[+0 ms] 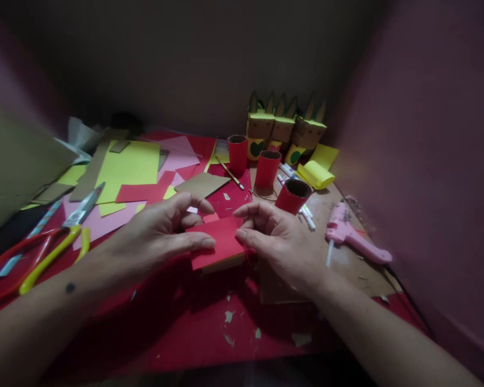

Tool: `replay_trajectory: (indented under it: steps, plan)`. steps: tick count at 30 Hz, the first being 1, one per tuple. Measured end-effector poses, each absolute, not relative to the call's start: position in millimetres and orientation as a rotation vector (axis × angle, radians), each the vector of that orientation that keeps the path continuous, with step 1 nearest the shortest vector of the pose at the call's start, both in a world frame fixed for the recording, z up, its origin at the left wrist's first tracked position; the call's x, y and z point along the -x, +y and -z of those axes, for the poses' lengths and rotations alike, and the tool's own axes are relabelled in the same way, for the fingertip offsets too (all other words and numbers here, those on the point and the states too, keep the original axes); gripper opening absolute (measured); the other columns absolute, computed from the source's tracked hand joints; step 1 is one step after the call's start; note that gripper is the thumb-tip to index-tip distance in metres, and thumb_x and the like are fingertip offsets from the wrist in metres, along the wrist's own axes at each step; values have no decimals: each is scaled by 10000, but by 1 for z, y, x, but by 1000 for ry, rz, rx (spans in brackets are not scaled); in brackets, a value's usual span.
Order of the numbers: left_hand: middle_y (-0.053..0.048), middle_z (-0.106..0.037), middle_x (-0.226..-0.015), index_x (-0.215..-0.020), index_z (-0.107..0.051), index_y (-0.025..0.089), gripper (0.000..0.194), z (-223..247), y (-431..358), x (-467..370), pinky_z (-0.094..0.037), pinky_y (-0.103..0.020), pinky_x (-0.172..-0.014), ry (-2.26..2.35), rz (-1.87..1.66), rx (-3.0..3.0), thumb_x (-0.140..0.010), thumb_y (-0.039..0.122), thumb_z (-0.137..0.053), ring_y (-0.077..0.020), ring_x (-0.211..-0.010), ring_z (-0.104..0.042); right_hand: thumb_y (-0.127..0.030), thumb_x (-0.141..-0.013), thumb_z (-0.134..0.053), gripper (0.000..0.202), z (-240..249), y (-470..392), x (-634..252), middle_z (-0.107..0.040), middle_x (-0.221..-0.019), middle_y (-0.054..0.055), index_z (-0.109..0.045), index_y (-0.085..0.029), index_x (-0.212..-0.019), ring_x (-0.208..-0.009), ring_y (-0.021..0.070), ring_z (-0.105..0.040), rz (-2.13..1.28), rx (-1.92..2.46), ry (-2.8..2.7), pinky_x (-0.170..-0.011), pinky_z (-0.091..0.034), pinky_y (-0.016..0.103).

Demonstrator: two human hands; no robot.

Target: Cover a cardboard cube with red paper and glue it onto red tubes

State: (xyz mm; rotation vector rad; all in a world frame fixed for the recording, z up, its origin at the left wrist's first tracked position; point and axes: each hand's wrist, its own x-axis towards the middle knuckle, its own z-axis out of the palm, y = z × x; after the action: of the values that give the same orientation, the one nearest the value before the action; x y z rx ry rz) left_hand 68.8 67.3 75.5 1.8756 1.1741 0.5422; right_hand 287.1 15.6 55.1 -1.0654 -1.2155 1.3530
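Observation:
Between my hands is a small cardboard piece faced with red paper (220, 244), held above the table, with a pale yellowish-brown side showing along its near edge. My left hand (171, 228) grips its left part, thumb flat on the red face and fingers behind. At the right edge, my right hand (268, 234) pinches the red paper between thumb and fingertips. Just beyond the right hand stands a red paper-covered tube (292, 198), with a second red tube (267, 171) and a third red tube (237, 154) farther back.
A pink glue gun (353, 234) lies right on a cardboard sheet (331, 274). Scissors (70, 228) lie left beside yellow paper (131, 164) and pink sheets. Behind are a pencil (229, 173), markers (306, 215) and cardboard figures with pointed ears (284, 129). Walls enclose the table.

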Motion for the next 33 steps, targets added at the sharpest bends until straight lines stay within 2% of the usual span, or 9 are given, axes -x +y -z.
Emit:
replay_trajectory:
  steps: [3,7,15,21,33]
  plan:
    - [44,-615,-643,-982,-625,278,362,-77,66,-71,-469,-270,-516,1205,-522,-1737,-748,529,-740,-167,-563,-579,-228,-767,-806,279,-53,16,-286,-600,-669,-93,-633,-218,-985,-604,93,-526,-1407,1061,-1107,-596,-424,252]
    - [35,-606,-606,-853,-655,253,280,-78,64,-68,-451,-266,-525,1217,-543,-1783,-794,518,-723,-159,-554,-545,-253,-731,-844,385,-55,15,-287,-593,-625,-115,-603,-215,-1028,-561,87,-507,-1469,1100,-1100,-573,-401,250]
    - [28,-650,-663,-884,-671,256,219,-69,57,-64,-457,-248,-520,1213,-606,-2007,-898,474,-676,-162,-579,-576,-126,-820,-689,238,-56,14,-284,-577,-692,-99,-590,-219,-1015,-617,103,-528,-1285,1262,-1277,-608,-414,276]
    - [23,-700,-685,-853,-677,270,197,-73,55,-68,-444,-264,-540,1245,-621,-2124,-908,456,-647,-173,-602,-610,-172,-842,-663,265,-44,14,-284,-584,-738,-79,-567,-227,-1083,-692,137,-548,-1194,1197,-1356,-662,-414,317]
    - [46,-696,-690,-881,-684,251,218,-64,54,-66,-379,-265,-564,1231,-647,-2179,-954,443,-611,-141,-612,-582,-203,-832,-630,256,-42,14,-285,-561,-729,-71,-551,-238,-1073,-680,150,-545,-1149,1199,-1405,-651,-417,325]
